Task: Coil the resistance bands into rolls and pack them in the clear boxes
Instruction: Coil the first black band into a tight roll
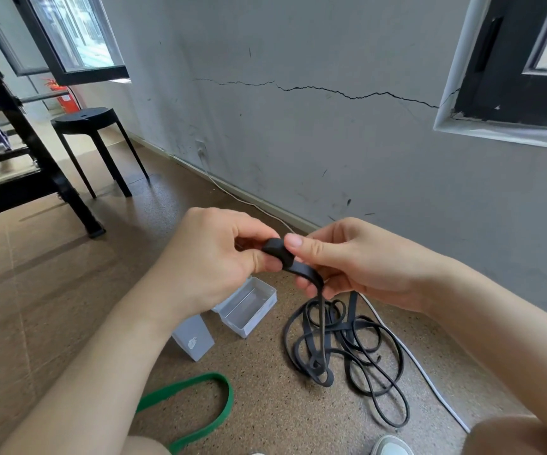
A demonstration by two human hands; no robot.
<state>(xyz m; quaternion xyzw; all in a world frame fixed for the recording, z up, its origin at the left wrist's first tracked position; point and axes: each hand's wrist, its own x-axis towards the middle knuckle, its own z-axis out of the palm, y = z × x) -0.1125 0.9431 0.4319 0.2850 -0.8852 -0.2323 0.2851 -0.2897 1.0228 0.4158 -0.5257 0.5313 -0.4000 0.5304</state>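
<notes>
A long black resistance band [341, 343] lies in a loose tangle on the speckled floor, and one end rises to my hands. My left hand [213, 261] pinches a small tight roll at that end. My right hand [347, 261] holds the strip just behind the roll, thumb on top. A green resistance band [200, 402] lies in a loop on the floor at the bottom left. An open clear box [249, 307] stands below my left hand, with its lid [193, 339] beside it.
A grey wall with a crack runs close behind. A white cable [423, 366] lies along the floor by the black band. A black stool [91, 126] and a dark metal frame [19, 159] stand at the left. My shoe [390, 446] shows at the bottom.
</notes>
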